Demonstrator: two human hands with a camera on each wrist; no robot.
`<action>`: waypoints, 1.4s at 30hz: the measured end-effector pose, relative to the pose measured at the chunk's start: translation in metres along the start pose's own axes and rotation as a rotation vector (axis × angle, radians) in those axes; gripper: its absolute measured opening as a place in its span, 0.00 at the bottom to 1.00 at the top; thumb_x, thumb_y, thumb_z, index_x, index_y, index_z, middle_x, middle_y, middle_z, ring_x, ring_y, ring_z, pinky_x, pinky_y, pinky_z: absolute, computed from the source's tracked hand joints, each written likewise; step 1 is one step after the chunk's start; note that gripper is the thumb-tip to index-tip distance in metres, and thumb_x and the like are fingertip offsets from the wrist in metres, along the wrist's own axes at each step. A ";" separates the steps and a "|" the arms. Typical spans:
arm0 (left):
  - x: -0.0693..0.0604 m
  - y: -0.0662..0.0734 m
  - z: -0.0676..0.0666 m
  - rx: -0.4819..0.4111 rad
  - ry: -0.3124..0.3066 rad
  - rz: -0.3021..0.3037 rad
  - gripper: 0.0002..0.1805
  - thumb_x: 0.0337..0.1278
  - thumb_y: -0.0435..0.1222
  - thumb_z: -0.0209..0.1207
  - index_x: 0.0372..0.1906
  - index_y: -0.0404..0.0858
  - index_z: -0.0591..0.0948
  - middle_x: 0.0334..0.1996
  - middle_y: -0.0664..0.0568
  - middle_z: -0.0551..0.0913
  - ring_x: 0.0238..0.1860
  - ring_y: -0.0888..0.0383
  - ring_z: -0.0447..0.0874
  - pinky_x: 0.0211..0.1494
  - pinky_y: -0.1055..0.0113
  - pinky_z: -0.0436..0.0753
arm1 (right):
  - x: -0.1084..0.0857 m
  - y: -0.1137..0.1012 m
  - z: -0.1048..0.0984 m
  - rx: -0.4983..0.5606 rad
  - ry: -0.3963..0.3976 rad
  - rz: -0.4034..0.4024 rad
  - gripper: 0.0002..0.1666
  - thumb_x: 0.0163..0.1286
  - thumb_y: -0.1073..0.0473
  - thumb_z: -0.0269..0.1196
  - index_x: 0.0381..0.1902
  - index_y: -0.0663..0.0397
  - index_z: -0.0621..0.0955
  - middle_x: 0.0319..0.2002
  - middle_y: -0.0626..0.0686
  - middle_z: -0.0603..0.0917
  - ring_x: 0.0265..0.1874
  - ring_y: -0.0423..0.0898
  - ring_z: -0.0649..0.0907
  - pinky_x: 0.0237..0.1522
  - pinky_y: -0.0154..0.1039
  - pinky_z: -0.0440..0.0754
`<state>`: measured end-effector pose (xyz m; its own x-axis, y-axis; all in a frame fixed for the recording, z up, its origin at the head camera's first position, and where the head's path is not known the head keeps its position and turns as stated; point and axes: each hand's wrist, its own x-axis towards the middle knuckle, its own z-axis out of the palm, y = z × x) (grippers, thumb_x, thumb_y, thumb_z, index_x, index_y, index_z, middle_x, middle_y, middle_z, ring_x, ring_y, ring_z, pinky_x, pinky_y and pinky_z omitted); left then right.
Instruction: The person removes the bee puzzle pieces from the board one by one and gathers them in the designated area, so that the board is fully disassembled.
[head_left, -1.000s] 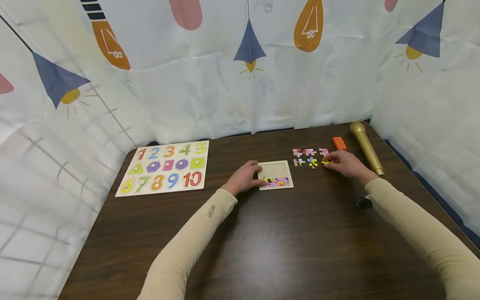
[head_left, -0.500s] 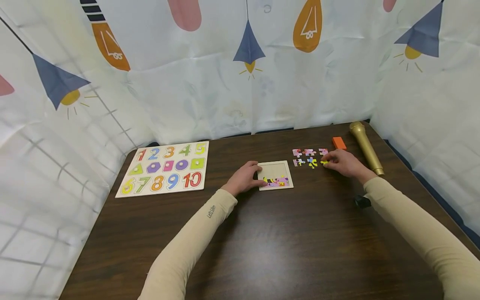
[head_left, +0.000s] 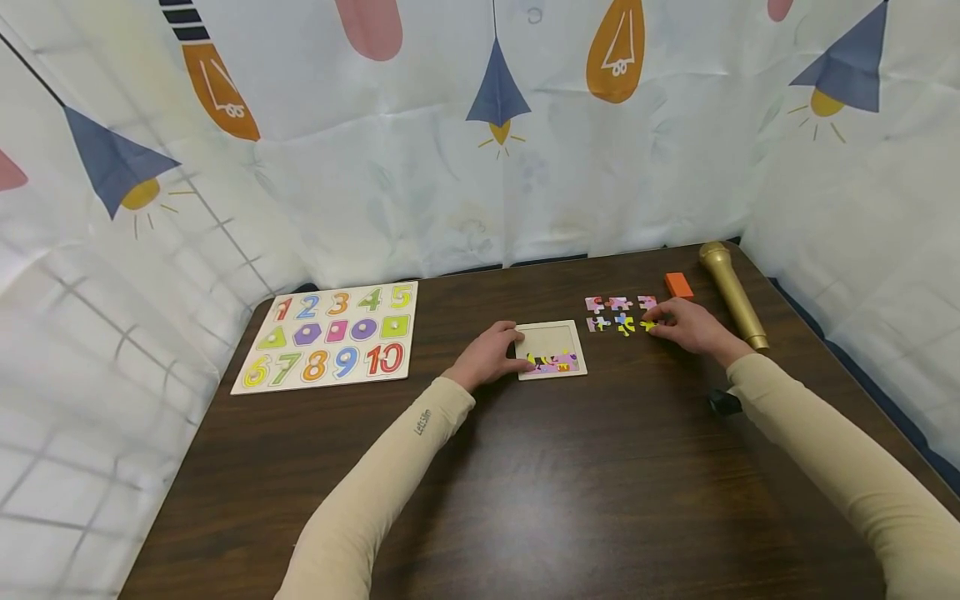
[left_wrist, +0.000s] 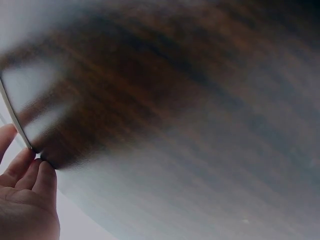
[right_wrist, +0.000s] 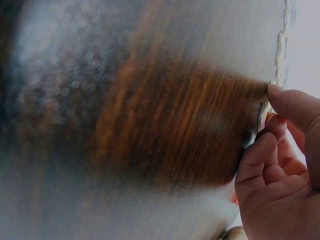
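Observation:
A light wooden puzzle tray (head_left: 547, 336) lies on the table, with joined pink, yellow and black pieces (head_left: 555, 363) along its near side. My left hand (head_left: 489, 357) grips the tray's left edge, thumb at the lower corner; the left wrist view shows the fingers against the thin edge (left_wrist: 15, 117). To the right of the tray, several loose jigsaw pieces (head_left: 619, 304) lie in two rows. My right hand (head_left: 688, 325) pinches a yellow piece (head_left: 647, 326) at the right end of the near row. In the right wrist view, thumb and fingers of that hand (right_wrist: 280, 150) meet at the piece's edge.
A number and shape board (head_left: 322, 337) lies at the left of the brown table (head_left: 525, 483). An orange block (head_left: 678, 285) and a gold microphone-shaped object (head_left: 733, 296) lie beyond my right hand. Patterned white cloth (head_left: 435, 192) hangs behind the table.
The yellow piece under my right fingers has shifted and turned slightly, with the hand moving a little to the left. My left hand has stayed on the tray.

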<state>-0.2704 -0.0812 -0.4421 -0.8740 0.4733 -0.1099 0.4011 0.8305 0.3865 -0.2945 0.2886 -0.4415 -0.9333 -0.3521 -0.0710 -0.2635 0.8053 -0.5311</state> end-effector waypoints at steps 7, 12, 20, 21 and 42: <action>0.000 0.001 -0.001 0.010 -0.002 0.004 0.34 0.57 0.53 0.65 0.63 0.37 0.76 0.69 0.43 0.66 0.69 0.50 0.66 0.70 0.59 0.66 | 0.000 0.001 0.001 0.000 -0.001 0.011 0.18 0.71 0.62 0.61 0.55 0.66 0.79 0.54 0.66 0.79 0.50 0.59 0.78 0.54 0.61 0.73; -0.001 0.001 -0.002 0.015 -0.005 0.006 0.34 0.57 0.53 0.65 0.64 0.37 0.76 0.69 0.42 0.66 0.69 0.50 0.66 0.70 0.58 0.66 | 0.001 0.002 0.001 0.003 -0.006 0.019 0.19 0.71 0.62 0.61 0.55 0.67 0.79 0.55 0.66 0.78 0.49 0.59 0.77 0.54 0.62 0.73; 0.001 -0.001 0.000 0.004 -0.004 0.012 0.34 0.58 0.52 0.65 0.64 0.35 0.76 0.69 0.42 0.66 0.69 0.49 0.65 0.71 0.58 0.65 | 0.004 0.001 0.001 -0.009 -0.011 0.018 0.18 0.70 0.63 0.61 0.55 0.67 0.79 0.55 0.67 0.78 0.50 0.59 0.77 0.55 0.62 0.72; 0.001 -0.001 0.000 0.001 -0.003 0.014 0.34 0.58 0.52 0.65 0.63 0.35 0.76 0.69 0.41 0.66 0.69 0.48 0.66 0.71 0.57 0.65 | 0.004 0.001 0.001 -0.010 -0.012 0.019 0.18 0.70 0.63 0.61 0.55 0.67 0.79 0.55 0.67 0.78 0.49 0.59 0.77 0.55 0.62 0.71; -0.002 0.000 -0.001 0.021 -0.011 0.011 0.35 0.58 0.53 0.65 0.64 0.36 0.75 0.70 0.42 0.65 0.69 0.51 0.65 0.70 0.60 0.67 | 0.007 -0.014 0.005 -0.002 0.010 0.004 0.18 0.72 0.61 0.60 0.55 0.67 0.79 0.55 0.67 0.79 0.53 0.61 0.77 0.56 0.62 0.72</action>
<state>-0.2693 -0.0819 -0.4409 -0.8665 0.4856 -0.1156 0.4166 0.8311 0.3683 -0.2956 0.2723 -0.4384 -0.9368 -0.3439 -0.0648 -0.2600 0.8079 -0.5288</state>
